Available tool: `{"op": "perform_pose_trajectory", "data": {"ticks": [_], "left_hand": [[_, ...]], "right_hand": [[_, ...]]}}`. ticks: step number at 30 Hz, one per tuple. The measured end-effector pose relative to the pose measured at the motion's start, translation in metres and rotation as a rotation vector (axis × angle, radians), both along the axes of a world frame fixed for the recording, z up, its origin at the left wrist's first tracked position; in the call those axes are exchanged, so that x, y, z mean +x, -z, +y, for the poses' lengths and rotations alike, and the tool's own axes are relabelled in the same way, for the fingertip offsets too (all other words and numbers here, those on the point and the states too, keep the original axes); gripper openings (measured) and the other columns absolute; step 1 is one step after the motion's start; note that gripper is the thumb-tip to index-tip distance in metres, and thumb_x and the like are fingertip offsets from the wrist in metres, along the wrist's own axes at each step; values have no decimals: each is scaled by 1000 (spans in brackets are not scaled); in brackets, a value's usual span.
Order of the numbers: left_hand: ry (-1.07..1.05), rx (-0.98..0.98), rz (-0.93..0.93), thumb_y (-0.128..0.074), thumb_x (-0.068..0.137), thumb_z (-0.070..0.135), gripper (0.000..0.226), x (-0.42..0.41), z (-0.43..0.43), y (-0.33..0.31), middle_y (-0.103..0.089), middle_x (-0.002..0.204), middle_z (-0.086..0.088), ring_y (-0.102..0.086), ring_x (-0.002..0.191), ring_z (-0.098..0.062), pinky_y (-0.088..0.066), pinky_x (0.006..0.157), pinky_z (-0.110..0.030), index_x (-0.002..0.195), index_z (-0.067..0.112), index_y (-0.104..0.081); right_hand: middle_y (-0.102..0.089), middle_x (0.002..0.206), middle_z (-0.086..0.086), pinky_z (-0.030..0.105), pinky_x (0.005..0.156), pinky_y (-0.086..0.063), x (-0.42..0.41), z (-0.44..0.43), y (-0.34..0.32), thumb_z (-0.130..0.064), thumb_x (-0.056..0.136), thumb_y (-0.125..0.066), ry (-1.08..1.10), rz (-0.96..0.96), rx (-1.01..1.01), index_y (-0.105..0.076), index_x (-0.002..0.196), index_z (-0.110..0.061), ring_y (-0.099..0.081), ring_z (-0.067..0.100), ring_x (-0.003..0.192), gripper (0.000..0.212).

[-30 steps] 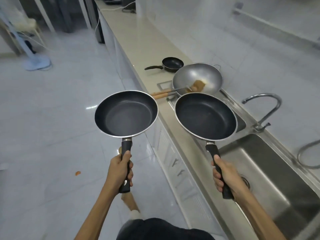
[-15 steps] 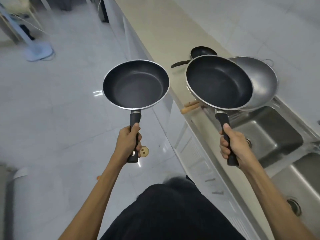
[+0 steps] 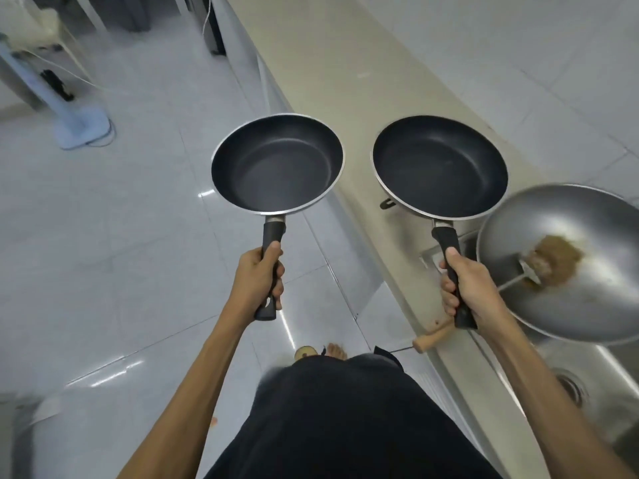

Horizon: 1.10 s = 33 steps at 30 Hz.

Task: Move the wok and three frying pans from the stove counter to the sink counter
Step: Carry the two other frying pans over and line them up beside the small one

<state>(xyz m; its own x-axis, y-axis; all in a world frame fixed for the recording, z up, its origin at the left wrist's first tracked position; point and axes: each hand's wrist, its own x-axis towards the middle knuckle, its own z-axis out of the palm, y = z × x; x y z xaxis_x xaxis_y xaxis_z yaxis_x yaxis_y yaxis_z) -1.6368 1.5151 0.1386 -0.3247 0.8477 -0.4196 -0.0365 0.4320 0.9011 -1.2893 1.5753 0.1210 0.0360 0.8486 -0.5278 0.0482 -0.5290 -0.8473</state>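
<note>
My left hand (image 3: 257, 280) grips the black handle of a dark frying pan (image 3: 276, 164), held level over the tiled floor beside the counter. My right hand (image 3: 466, 288) grips the handle of a second dark frying pan (image 3: 439, 165), which hovers over the beige counter (image 3: 339, 63). A steel wok (image 3: 570, 264) sits at the right by the sink, with a brown patch and a metal spatula inside. Only the handle tip of a small third pan (image 3: 387, 203) shows under the right pan.
A steel sink basin (image 3: 587, 392) with a drain lies at the lower right. Wooden handles (image 3: 434, 335) stick out over the counter edge. A fan base (image 3: 79, 127) and cables stand on the floor at the far left. White tiled wall runs behind the counter.
I have walked forward along the counter. The wok has slid from ahead to my right side, and the right pan now covers the small third pan.
</note>
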Motion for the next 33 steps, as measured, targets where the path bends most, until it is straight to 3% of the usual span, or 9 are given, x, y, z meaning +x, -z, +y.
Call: {"op": "perform_pose_trajectory", "data": {"ticks": [10, 23, 28, 33], "left_hand": [[42, 22, -1, -49, 103, 35, 33, -88, 195, 8, -55, 53, 5, -47, 33, -12, -47, 34, -27, 97, 3, -59], [425, 41, 32, -52, 103, 37, 35, -248, 453, 18, -53, 56, 3, -45, 33, -14, -47, 34, -28, 92, 4, -55], [549, 49, 43, -54, 101, 41, 39, -260, 540, 36, -52, 53, 3, -46, 33, -13, -47, 35, -27, 81, 8, -52], [655, 43, 33, -55, 101, 41, 39, -243, 612, 62, -51, 53, 1, -45, 33, -12, -46, 34, -27, 83, 7, -51]], "right_hand": [[-45, 50, -1, 26, 36, -38, -85, 158, 7, -45, 104, -48, 58, -41, -2, -54, 91, -14, -39, 16, 34, 35], [-45, 50, -2, 25, 35, -36, -242, 314, 24, -46, 103, -50, 363, -34, -7, -54, 92, -12, -38, 15, 34, 36], [-46, 53, -3, 27, 35, -38, -273, 352, 37, -49, 102, -51, 459, -18, 27, -55, 95, -12, -39, 15, 37, 38], [-45, 50, -2, 26, 33, -39, -286, 387, 56, -43, 104, -51, 584, -37, 36, -52, 92, -11, -39, 16, 33, 34]]}}
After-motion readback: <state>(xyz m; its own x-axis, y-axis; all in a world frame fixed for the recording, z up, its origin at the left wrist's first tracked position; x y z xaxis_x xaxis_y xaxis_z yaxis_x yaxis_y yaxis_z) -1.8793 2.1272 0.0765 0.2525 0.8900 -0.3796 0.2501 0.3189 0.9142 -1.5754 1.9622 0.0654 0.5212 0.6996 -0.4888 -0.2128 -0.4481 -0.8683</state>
